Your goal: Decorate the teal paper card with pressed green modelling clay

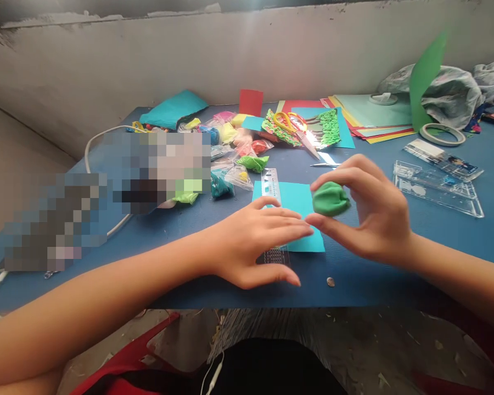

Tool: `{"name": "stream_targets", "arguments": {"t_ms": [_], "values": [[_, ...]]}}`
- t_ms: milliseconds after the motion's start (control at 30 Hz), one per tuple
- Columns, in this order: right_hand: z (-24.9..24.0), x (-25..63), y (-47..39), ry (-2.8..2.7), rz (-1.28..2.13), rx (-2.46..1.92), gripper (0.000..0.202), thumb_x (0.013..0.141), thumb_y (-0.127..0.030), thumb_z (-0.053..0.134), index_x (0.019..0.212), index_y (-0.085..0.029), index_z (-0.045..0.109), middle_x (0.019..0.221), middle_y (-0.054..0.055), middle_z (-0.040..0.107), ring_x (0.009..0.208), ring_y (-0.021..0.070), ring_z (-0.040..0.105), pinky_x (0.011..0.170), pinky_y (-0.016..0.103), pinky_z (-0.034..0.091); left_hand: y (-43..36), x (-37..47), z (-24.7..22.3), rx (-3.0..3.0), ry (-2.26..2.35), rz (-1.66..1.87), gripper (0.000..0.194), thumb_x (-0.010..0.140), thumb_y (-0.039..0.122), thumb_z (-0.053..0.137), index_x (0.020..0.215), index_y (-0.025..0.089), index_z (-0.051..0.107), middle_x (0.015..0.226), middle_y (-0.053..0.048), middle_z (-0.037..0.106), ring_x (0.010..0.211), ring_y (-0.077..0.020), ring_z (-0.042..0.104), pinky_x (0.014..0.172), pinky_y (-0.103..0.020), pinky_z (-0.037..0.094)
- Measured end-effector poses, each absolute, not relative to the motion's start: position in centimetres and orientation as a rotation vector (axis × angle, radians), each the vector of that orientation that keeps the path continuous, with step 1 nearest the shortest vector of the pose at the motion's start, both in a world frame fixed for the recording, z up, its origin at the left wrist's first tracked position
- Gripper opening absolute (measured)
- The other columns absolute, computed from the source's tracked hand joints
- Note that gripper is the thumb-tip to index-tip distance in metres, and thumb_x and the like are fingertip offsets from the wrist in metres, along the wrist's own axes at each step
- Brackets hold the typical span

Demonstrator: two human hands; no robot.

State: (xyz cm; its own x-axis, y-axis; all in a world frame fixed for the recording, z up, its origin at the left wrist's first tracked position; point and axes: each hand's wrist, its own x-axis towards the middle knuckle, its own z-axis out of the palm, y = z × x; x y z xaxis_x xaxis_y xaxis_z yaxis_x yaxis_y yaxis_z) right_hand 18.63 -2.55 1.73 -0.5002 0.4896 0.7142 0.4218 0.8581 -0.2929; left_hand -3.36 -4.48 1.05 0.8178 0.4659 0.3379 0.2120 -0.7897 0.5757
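Observation:
Between the thumb and fingers of my right hand (pixel 374 211) is a lump of green modelling clay (pixel 330 199), rounded with creases on its right side. My left hand (pixel 261 241) is stretched out palm down, fingers apart and holding nothing, its fingertips close to my right thumb. Below both hands lies a bright blue paper sheet (pixel 298 203) on the blue table. A clear ruler (pixel 270 184) lies partly on the sheet, its middle hidden by my left hand.
Several bags of coloured clay (pixel 222 184) crowd the back middle, beside yellow-handled scissors (pixel 296 129). Coloured paper (pixel 362 109) is stacked at the back right. A tape roll (pixel 442 134) and clear set squares (pixel 438 189) lie on the right. A small coin-like piece (pixel 330 282) sits near the front edge.

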Motion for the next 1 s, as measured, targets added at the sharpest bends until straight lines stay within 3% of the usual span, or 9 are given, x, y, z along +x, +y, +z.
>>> {"name": "stream_targets", "arguments": {"t_ms": [100, 167, 433, 567, 700, 800, 900, 1000], "values": [[1.2, 19.0, -1.9, -2.327, 0.183, -0.793, 0.036, 0.097, -0.05, 0.043, 0.079, -0.02, 0.049, 0.058, -0.003, 0.049, 0.049, 0.0114, 0.043, 0.049, 0.026, 0.035, -4.2, -3.5, 1.0, 2.792, 0.421, 0.489, 0.03, 0.094, 0.041, 0.055, 0.104, 0.014, 0.066, 0.109, -0.016, 0.072, 0.105, -0.0278, 0.064, 0.104, -0.046, 0.036], [0.6, 19.1, -1.7, -2.508, 0.137, -0.838, 0.042, 0.099, -0.052, 0.032, 0.077, -0.021, 0.048, 0.056, -0.002, 0.05, 0.048, 0.013, 0.043, 0.05, 0.026, 0.033, -4.2, -3.4, 1.1, 2.893, 0.441, 0.444, 0.031, 0.097, 0.039, 0.046, 0.093, 0.017, 0.066, 0.095, -0.012, 0.073, 0.096, -0.0246, 0.065, 0.099, -0.043, 0.04], [0.1, 18.9, -1.9, -2.585, 0.102, -0.535, 0.024, 0.098, -0.039, 0.046, 0.096, -0.016, 0.052, 0.068, 0.001, 0.06, 0.056, 0.0126, 0.053, 0.054, 0.023, 0.04, -4.2, -3.4, 1.0, 2.965, 0.586, 0.598, 0.033, 0.093, 0.024, 0.041, 0.066, 0.02, 0.058, 0.062, -0.005, 0.06, 0.07, -0.0193, 0.056, 0.076, -0.036, 0.042], [0.3, 18.7, -1.9, -2.449, 0.043, -0.393, 0.022, 0.097, -0.04, 0.052, 0.104, -0.019, 0.054, 0.074, 0.001, 0.062, 0.061, 0.0116, 0.057, 0.057, 0.022, 0.046, -4.9, -3.3, 1.3, 2.533, 0.92, 0.882, 0.028, 0.093, 0.032, 0.046, 0.07, 0.019, 0.054, 0.068, -0.004, 0.059, 0.067, -0.0169, 0.052, 0.068, -0.031, 0.042], [0.5, 18.2, -2.5, -2.374, -0.124, -0.32, 0.023, 0.094, -0.036, 0.058, 0.109, -0.019, 0.057, 0.08, 0.003, 0.064, 0.067, 0.0129, 0.06, 0.063, 0.025, 0.052, -5.6, -2.7, 2.1, 2.048, 0.976, 0.752, 0.027, 0.091, 0.043, 0.054, 0.083, 0.017, 0.055, 0.076, 0.0, 0.06, 0.063, -0.0113, 0.05, 0.059, -0.023, 0.042], [0.7, 18.1, -3.1, -2.386, -0.324, -0.29, 0.024, 0.095, -0.033, 0.056, 0.111, -0.015, 0.059, 0.087, 0.008, 0.066, 0.074, 0.0157, 0.063, 0.068, 0.028, 0.055, -5.8, -2.2, 2.2, 1.912, 0.835, 0.633, 0.024, 0.092, 0.036, 0.051, 0.081, 0.017, 0.056, 0.072, 0.001, 0.06, 0.061, -0.0101, 0.05, 0.056, -0.021, 0.04], [0.8, 18.2, -3.8, -2.432, -0.474, -0.245, 0.02, 0.093, -0.02, 0.056, 0.111, -0.012, 0.059, 0.091, 0.01, 0.067, 0.079, 0.0174, 0.064, 0.069, 0.03, 0.056, -5.8, -2.0, 2.1, 1.881, 0.881, 0.623, 0.02, 0.09, 0.031, 0.051, 0.078, 0.016, 0.056, 0.071, 0.001, 0.058, 0.062, -0.0101, 0.049, 0.055, -0.021, 0.039], [1.1, 18.1, -4.3, -2.415, -0.614, -0.198, 0.014, 0.091, -0.015, 0.056, 0.105, -0.012, 0.061, 0.083, 0.007, 0.066, 0.075, 0.0177, 0.062, 0.066, 0.031, 0.055, -6.0, -2.0, 2.5, 1.91, 0.974, 0.632, 0.017, 0.087, 0.031, 0.053, 0.078, 0.017, 0.056, 0.066, 0.004, 0.052, 0.058, -0.009, 0.043, 0.052, -0.02, 0.036]]}}
